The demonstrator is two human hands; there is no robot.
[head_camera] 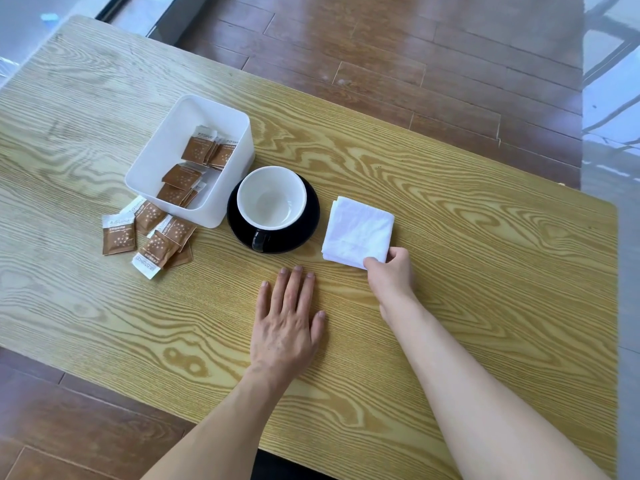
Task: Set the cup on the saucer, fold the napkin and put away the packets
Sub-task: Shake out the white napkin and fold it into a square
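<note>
Wood-grain table (450, 306) under both hands. White bin (162, 147) far up-left of the left hand, some brown packets already inside. Black saucer (304, 230) with the cup (272, 197) seated on it, just beyond the left hand's fingertips, so that part looks done. Folded white napkin (358, 232) right of the saucer, its near corner pinched by the right hand (389, 275). Left hand (287, 323) flat on the table, fingers straight and slightly spread, holding nothing. Loose packets (152, 237) lie left of that hand, against the bin's near wall. Step looks like squaring the napkin: press the fold flat, align its edges, let go gently so layers don't spring. Packets remain.
</note>
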